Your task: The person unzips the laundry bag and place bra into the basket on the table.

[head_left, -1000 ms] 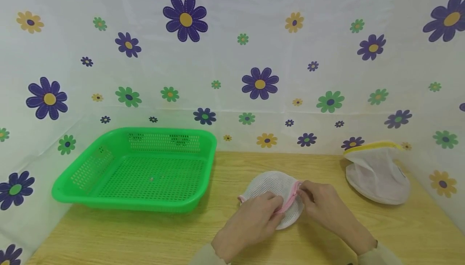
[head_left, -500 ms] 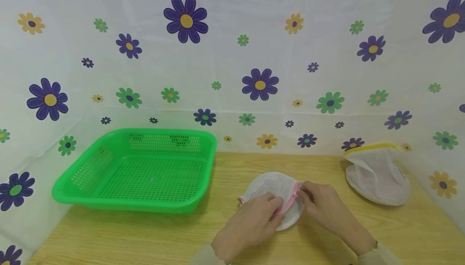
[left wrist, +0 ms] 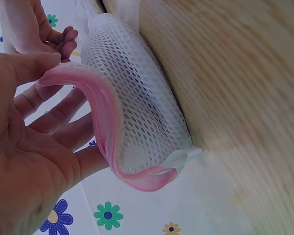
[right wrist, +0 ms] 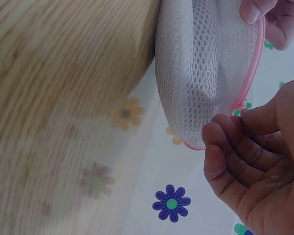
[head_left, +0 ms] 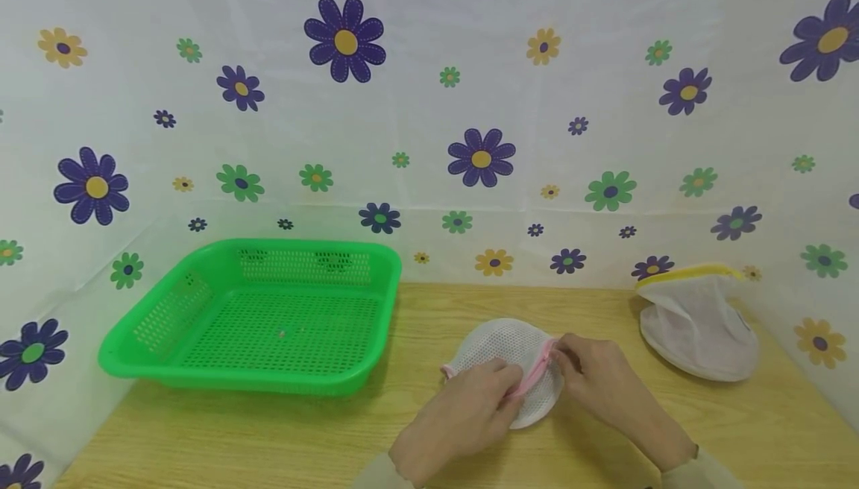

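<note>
Clearly, left fingers (head_left: 508,377) and right fingers (head_left: 568,360) pinch curving pink trim (head_left: 537,372) on a white mesh bag (head_left: 496,342).

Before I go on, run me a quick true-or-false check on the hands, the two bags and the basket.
1. The left hand and the right hand both hold the mesh bag by its pink trim. True.
2. The yellow-edged bag lies to the right of both hands in the head view. True.
3. The mesh bag lies inside the green basket. False: it is outside the green basket, to its right in the head view.
4. The right hand grips the yellow-edged bag. False: neither hand touches that one.
</note>
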### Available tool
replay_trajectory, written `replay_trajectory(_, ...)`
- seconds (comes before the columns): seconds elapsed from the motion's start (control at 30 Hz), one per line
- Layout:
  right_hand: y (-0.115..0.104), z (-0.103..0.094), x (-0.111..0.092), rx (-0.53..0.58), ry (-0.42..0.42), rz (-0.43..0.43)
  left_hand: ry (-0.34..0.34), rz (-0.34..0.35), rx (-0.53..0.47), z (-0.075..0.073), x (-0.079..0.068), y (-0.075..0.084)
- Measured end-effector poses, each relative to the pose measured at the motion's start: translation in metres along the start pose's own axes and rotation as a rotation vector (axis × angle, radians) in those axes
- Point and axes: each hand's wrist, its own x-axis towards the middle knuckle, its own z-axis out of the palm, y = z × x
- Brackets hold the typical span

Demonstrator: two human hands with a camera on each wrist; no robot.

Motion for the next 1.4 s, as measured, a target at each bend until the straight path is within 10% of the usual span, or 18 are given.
replay_trajectory(1.4,0.016,-0.002,0.005,-0.019,0.066,0.081,-0.002,-0.078,-0.146,-0.003,-0.002,-0.004)
